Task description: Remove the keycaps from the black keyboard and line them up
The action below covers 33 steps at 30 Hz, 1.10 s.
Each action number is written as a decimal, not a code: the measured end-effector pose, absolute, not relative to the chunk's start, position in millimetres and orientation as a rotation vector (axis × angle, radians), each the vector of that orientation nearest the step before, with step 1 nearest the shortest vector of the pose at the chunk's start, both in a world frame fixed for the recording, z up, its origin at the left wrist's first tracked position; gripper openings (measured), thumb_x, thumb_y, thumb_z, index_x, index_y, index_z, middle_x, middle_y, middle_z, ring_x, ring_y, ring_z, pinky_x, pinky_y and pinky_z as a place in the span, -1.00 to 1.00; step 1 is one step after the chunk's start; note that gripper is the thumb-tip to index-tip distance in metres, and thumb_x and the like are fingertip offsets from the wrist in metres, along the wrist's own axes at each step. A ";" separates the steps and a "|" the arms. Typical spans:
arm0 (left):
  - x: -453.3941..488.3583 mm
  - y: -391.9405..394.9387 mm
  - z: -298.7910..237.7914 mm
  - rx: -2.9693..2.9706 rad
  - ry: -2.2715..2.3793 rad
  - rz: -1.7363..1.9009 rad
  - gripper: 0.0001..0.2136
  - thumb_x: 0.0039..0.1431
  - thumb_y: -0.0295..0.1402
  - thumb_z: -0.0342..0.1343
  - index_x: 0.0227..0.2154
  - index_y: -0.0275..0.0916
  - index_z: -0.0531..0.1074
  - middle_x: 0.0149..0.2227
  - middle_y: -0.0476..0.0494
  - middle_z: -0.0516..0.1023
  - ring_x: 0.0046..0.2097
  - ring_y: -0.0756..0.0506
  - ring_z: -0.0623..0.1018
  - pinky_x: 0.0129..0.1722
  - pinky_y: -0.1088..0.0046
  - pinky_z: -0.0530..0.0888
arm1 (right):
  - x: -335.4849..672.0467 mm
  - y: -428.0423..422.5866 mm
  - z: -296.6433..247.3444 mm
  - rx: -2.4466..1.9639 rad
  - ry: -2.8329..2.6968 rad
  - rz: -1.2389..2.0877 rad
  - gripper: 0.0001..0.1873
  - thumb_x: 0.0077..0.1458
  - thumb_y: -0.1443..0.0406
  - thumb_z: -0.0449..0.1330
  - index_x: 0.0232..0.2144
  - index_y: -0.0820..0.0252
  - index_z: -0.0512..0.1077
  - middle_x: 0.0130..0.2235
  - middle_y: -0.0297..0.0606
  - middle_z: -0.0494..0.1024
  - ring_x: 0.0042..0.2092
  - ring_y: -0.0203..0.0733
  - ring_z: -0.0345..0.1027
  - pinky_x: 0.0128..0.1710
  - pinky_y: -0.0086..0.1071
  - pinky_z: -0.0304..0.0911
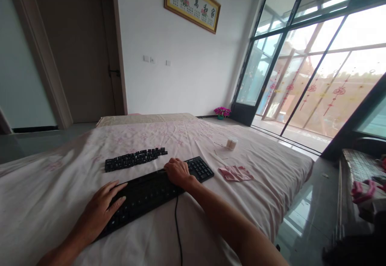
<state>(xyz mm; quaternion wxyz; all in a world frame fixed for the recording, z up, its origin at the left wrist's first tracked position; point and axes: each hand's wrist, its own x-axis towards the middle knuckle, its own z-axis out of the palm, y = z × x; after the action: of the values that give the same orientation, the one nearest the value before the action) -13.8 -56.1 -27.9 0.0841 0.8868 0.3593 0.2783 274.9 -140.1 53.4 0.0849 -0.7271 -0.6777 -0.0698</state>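
Observation:
A black keyboard [147,195] lies slantwise on the bed; most of its left and middle part has no keycaps, while the number pad on the right still carries them. My left hand [101,209] rests on the keyboard's left end, fingers stretched out and apart. Over the keyboard's upper edge, beside the number pad, my right hand [177,172] is closed in a pinch. A thin pale stick, apparently a cotton swab [161,171], shows at its fingertips. Behind the keyboard, loose black keycaps [132,160] lie grouped in rows.
A small tub of cotton swabs [231,143] and a folded pink cloth [235,173] lie on the bed sheet [259,201] to the right. The keyboard's cable [177,229] runs toward me. Past the bed's right edge stands a bench [352,181] with things on it.

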 end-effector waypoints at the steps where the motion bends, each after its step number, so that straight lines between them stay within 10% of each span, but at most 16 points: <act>1: -13.9 -58.1 -27.7 2.654 1.075 0.818 -0.58 0.21 -0.07 -0.10 0.07 -0.08 0.34 0.15 -0.13 0.32 0.19 -0.20 0.30 0.18 0.15 0.27 | 274.6 -140.4 52.9 -2.170 -2.021 -0.207 -0.63 0.29 0.19 -0.12 -0.28 0.07 0.49 -0.16 -0.24 0.48 -0.13 -0.15 0.32 -0.26 -0.36 0.18; 21: -25.0 -102.4 1.1 2.992 0.666 0.509 -0.46 0.24 -0.10 -0.07 0.25 0.02 0.00 0.29 -0.11 0.08 0.29 -0.21 0.14 0.24 0.06 0.08 | 266.5 -143.3 57.7 -2.229 -1.992 -0.164 -0.65 0.29 0.20 -0.09 -0.23 0.10 0.49 -0.13 -0.18 0.47 -0.09 -0.15 0.32 -0.25 -0.38 0.16; 33: -57.7 -110.1 12.9 2.502 0.906 1.013 -0.79 0.26 -0.28 -0.03 -0.29 -0.18 0.51 -0.25 -0.08 0.58 -0.17 -0.04 0.54 -0.07 0.43 0.45 | 275.7 -142.8 47.9 -1.898 -1.888 -0.373 -0.64 0.30 0.19 -0.12 -0.12 0.06 0.45 -0.10 -0.25 0.48 -0.10 -0.18 0.26 -0.12 -0.38 0.08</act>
<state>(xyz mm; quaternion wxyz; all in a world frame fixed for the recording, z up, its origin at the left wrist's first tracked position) -57.7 -110.1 12.9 0.1468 0.8692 0.3146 0.3521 275.7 -142.8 47.9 0.2177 -0.6853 -0.6818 -0.1347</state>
